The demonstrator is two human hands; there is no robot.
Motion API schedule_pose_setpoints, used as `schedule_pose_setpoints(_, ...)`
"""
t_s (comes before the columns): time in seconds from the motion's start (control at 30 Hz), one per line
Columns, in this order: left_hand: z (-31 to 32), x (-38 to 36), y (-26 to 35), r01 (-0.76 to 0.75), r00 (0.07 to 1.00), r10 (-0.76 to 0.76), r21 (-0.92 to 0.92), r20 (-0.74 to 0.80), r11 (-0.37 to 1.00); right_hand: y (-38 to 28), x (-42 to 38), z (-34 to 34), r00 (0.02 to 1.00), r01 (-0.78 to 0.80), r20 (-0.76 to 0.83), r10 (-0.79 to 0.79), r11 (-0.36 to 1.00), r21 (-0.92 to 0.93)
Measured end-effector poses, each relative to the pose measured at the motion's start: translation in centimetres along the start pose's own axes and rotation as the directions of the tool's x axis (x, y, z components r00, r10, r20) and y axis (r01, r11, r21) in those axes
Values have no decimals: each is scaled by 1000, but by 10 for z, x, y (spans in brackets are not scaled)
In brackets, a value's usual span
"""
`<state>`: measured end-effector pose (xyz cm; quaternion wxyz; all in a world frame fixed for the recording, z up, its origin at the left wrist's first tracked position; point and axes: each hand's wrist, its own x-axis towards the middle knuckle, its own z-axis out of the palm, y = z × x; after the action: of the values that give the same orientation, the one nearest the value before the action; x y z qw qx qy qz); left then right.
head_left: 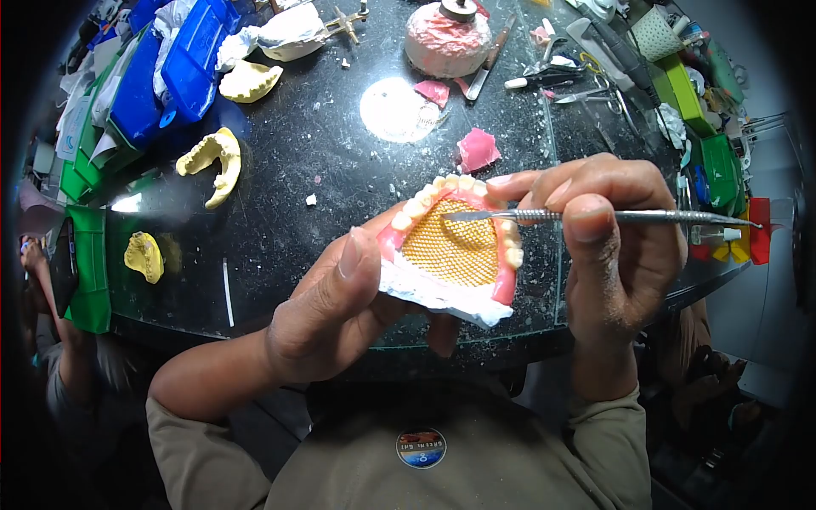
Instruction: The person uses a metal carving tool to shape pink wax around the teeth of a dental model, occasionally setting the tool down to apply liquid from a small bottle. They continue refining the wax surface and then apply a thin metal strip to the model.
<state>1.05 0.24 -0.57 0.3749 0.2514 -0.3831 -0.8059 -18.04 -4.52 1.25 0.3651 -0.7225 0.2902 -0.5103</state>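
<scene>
My left hand is wrapped around a denture model, holding it tilted up above the bench. The model has a white plaster base, pink wax gums, a row of cream teeth and a gold mesh plate across the palate. In my right hand is a metal wax carver, pinched between thumb and fingers. Its flat blade lies over the upper part of the mesh; whether it touches cannot be made out. The fingertips of my right hand are close to the teeth on the model's right side.
Yellow plaster casts lie at left near blue bins. A pink wax piece lies beyond the model. Farther back stand a pink-stained round pot and scattered hand tools. Another person's arm shows at far left.
</scene>
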Motion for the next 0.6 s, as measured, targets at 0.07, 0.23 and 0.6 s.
schedule_pose_setpoints(0.07, 0, 0, 0, 7, 1000, -7, -2, -8, 1000, 0, 0, 0, 1000, -4, 4, 4, 1000, 2)
schedule_pose_setpoints(0.23, 1, -1, 0, 9, 1000, -10, -17, -26, 1000, -1, 0, 0, 1000, -10, 12, 10, 1000, -12)
schedule_pose_setpoints(0.6, 2, 0, 1, 21, 999, -21, -12, -28, 1000, 0, 0, -2, 1000, -6, 14, 6, 1000, -18)
